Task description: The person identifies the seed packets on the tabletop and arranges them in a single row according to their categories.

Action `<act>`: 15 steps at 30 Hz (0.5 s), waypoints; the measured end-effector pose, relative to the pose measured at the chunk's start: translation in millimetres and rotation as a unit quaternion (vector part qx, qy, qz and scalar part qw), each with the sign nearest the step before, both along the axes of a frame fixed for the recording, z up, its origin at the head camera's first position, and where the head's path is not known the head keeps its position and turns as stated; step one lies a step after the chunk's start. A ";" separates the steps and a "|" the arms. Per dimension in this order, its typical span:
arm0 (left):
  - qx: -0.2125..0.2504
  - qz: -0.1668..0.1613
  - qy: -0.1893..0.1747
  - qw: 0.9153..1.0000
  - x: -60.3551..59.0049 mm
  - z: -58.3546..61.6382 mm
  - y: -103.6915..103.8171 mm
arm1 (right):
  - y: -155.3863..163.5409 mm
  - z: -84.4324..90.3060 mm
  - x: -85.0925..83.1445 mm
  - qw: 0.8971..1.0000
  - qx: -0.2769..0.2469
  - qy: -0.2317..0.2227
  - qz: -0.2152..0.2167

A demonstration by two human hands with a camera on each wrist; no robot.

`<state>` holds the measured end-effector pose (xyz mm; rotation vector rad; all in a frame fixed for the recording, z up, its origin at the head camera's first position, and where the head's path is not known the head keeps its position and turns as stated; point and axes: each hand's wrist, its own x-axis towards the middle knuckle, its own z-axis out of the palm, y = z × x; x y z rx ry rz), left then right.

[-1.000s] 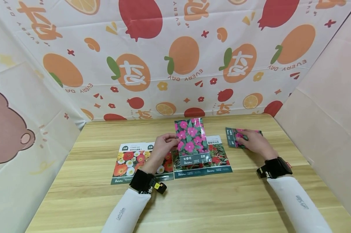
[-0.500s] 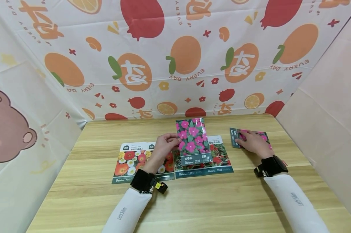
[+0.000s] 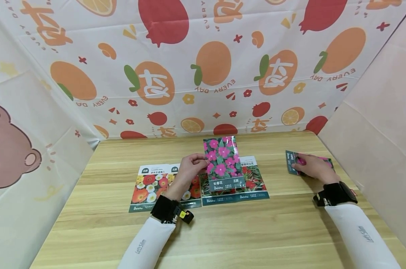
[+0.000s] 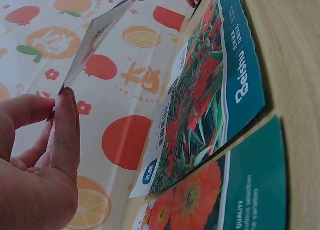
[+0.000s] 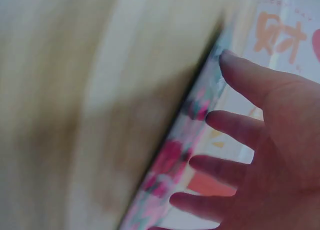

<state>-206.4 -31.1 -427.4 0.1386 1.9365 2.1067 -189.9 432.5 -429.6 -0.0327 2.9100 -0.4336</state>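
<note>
Between thumb and fingers, my left hand [image 3: 190,172] pinches the left edge of a seed packet with pink flowers [image 3: 223,157]. In the left wrist view that held packet [image 4: 97,35] tilts up above the table. Beneath it lie packets with red flowers [image 3: 253,177]; the left wrist view shows one red-flower packet [image 4: 195,95] close up. At the right, my right hand [image 3: 312,166] rests its spread fingertips on a second pink-flower packet [image 3: 291,158], turned sideways and partly hidden by the hand. The right wrist view shows the fingers [image 5: 235,125] along this packet's [image 5: 167,162] face.
Packets with orange, red and white poppies [image 3: 149,188] lie left of the red-flower ones, partly behind my left forearm. The wooden table [image 3: 243,239] meets a fruit-print cloth [image 3: 213,104] at its back, and pale cloth walls stand on both sides.
My right hand has slid the sideways pink-flower packet to the right across the table. The left hand and its packet have stayed nearly still.
</note>
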 end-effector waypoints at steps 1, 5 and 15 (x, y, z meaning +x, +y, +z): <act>0.001 0.000 0.000 1.000 0.2 -0.3 -0.2 | -5.6 2.4 0.1 1.000 0.003 0.011 0.005; 0.000 0.001 0.003 1.000 0.6 -1.0 0.0 | -54.3 17.2 2.4 0.996 -0.043 0.075 0.018; 0.012 -0.008 0.008 1.000 3.0 0.1 2.3 | -169.3 22.4 0.3 0.935 -0.342 0.078 0.057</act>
